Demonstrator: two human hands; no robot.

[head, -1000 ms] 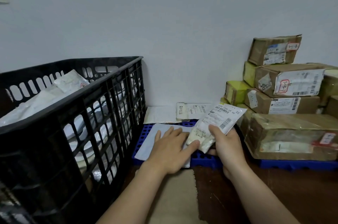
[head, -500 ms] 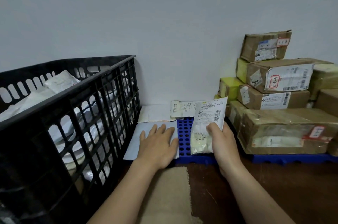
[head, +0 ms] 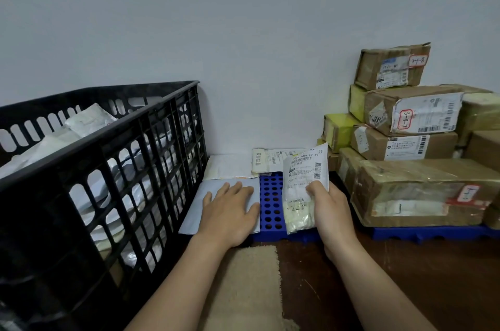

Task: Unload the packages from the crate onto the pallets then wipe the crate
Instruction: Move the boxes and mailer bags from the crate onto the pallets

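Left hand (head: 230, 215) flat on grey mailer (head: 216, 205) — fingers straight, right hand (head: 328, 211) fingers pinching white packet (head: 304, 182) upright over blue pallet (head: 272, 206)

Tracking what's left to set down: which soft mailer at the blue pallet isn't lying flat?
The barcode-labelled pouch in the right hand, held upright. The grey mailer under the left hand and the two white ones by the wall lie flat.

The black crate (head: 102, 141) runs off the left and bottom edges, its wall hiding most white packages (head: 89, 119) inside. Far right of the crate, the box stack (head: 405, 190) is cropped by the right edge; its label print is unreadable.
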